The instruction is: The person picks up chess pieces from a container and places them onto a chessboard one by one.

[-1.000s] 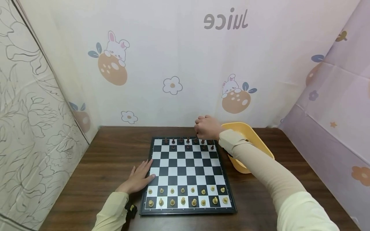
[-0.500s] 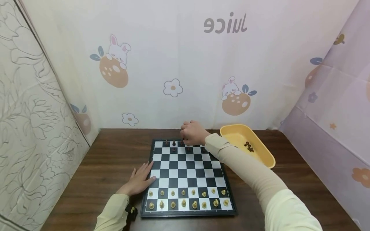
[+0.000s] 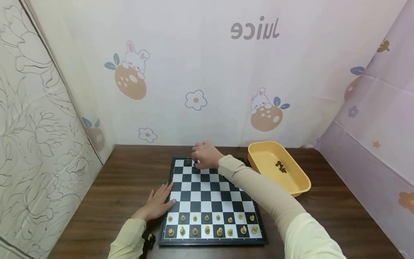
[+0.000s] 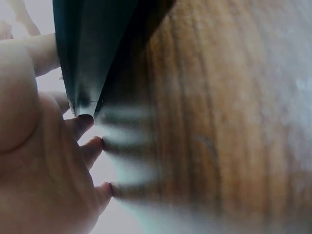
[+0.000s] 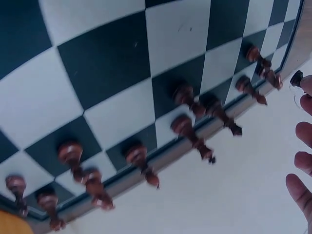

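The right hand (image 3: pixel 206 156) has moved leftward along the far edge of the chessboard (image 3: pixel 200 196). Its sleeve (image 3: pixel 258 189) has swung off the yellow tray (image 3: pixel 266 155), leaving the brown pieces (image 3: pixel 282 169) inside in clear view.

1. A dark brown desk (image 3: pixel 129 187) with streaky wood grain.
2. A pale backdrop cloth (image 3: pixel 220 72) rising behind the desk's far edge.
3. Grey lettering (image 3: pixel 260 31) high on that cloth, reading "Juice" in mirror image.
4. A rabbit-and-fruit print (image 3: pixel 130 84) at the cloth's left, the fruit orange with pale spots and blue leaves.
5. A similar, smaller print (image 3: pixel 266 120) lower down, right of the middle.
6. A white outlined flower (image 3: pixel 196 100) between the two prints, and a smaller flower (image 3: pixel 147 135) below and left of it.
7. A white sheet (image 3: pixel 38 118) along the left, covered in grey line-drawn blossoms.
8. A lilac-tinted cloth (image 3: pixel 381 162) along the right, bearing a small orange star (image 3: pixel 376 144) and an orange flower (image 3: pixel 408 201) near the frame's edge.
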The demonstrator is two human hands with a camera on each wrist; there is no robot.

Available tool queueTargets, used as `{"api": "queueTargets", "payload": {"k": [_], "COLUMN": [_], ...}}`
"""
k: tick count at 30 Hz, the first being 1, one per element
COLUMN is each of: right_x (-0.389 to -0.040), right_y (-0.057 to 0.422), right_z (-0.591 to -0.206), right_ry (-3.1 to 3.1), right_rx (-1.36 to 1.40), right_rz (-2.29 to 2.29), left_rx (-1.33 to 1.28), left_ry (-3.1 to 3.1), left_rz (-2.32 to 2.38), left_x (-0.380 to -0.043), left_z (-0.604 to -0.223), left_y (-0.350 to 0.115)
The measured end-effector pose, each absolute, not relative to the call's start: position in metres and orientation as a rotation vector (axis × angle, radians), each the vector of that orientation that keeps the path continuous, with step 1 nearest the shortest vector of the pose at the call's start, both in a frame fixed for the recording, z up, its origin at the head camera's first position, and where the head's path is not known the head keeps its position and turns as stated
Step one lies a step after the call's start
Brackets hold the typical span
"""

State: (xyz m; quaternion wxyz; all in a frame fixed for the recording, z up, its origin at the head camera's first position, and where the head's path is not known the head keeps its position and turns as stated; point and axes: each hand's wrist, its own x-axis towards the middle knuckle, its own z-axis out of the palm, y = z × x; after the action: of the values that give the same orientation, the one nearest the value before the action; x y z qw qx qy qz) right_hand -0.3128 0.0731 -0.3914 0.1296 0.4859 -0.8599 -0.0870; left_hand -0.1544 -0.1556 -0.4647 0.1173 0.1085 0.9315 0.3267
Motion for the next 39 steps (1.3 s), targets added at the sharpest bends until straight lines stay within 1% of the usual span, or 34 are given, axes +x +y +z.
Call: {"api": "queueTargets", "payload": {"k": [5, 21, 31, 35, 39], "right_x": [-0.314, -0.314, -0.316, -0.317, -0.319], "right_y": [0.063, 0.046, 0.039, 0.040, 0.044], "right_z": [-0.402, -0.413, -0.432, -0.431, -0.422], "right_ry": [-2.529, -2.617, -2.633, -2.614, -2.605], "right_rx": [1.415, 1.424, 1.451, 1.447, 1.432], "right_rz": [-0.220, -0.190, -0.208, -0.203, -0.189], "left_rx": [0.297, 0.316, 0.278, 0.268, 0.272], "left_ry": [2.725, 2.731, 2.715, 2.710, 2.706], "left_rz": [0.944, 0.959, 0.943, 0.942, 0.948], "left_x": [-0.152, -0.154, -0.152, -0.152, -0.153], "left_z": [-0.461, -0.464, -0.465, -0.464, -0.460], "left_y": [-0.155, -0.155, -0.153, -0.153, -0.154]}}
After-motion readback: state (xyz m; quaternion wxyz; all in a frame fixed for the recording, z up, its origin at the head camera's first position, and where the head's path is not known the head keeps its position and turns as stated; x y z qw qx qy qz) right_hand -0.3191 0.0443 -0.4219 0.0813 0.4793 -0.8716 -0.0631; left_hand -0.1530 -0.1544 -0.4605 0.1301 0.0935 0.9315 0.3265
